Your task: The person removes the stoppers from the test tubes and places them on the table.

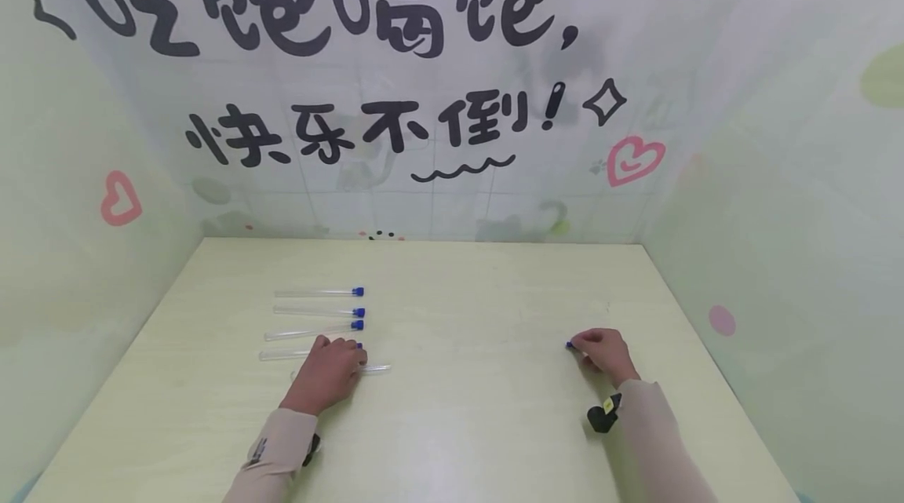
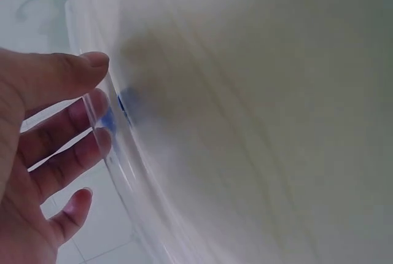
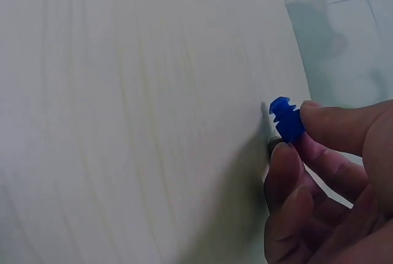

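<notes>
My left hand [image 1: 330, 375], low on the left of the table, pinches an uncapped clear test tube [image 1: 377, 369] between thumb and fingers; the hand hides much of the tube. In the left wrist view the tube [image 2: 127, 169] runs past the fingertips. Over on the right side, my right hand [image 1: 606, 354] pinches a small blue stopper [image 1: 568, 344]. Its ribbed end sticks out beyond the thumb in the right wrist view, where the stopper [image 3: 285, 120] is held just above the table.
Several clear tubes with blue stoppers, such as the farthest tube [image 1: 314, 293], lie in a row beyond my left hand, stoppers pointing right. The pale wooden table [image 1: 459, 409] meets printed curtain walls [image 1: 438, 205] at the back and sides.
</notes>
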`<state>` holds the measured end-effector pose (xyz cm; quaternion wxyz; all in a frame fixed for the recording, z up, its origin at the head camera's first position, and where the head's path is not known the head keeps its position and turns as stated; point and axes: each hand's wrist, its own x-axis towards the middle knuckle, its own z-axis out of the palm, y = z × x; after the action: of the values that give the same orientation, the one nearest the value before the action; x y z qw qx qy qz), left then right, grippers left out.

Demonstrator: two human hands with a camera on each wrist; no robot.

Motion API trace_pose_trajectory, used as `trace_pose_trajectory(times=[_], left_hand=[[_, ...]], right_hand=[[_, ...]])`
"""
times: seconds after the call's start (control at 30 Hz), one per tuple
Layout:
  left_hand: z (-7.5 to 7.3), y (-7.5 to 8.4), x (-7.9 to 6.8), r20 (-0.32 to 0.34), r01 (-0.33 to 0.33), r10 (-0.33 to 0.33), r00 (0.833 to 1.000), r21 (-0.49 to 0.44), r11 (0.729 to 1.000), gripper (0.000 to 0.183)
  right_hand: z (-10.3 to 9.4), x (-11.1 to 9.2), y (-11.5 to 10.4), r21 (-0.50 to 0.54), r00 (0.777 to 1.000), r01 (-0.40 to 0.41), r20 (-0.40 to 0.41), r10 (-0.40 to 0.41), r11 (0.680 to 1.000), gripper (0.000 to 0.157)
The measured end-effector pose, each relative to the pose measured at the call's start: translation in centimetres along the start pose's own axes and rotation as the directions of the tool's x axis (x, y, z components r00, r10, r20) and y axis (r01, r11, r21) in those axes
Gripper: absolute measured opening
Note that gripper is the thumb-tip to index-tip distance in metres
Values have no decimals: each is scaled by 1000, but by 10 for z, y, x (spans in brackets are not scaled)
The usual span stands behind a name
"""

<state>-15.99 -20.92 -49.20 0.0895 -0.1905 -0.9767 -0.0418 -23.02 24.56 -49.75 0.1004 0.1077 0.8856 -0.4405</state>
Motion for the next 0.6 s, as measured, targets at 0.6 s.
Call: trace_pose_trajectory(times=[0.6], left_hand=[[4, 0, 0, 64, 64, -62, 996, -37, 997, 11]], right_hand=[[-2, -2, 1, -42, 993, -98, -72, 95, 994, 38]])
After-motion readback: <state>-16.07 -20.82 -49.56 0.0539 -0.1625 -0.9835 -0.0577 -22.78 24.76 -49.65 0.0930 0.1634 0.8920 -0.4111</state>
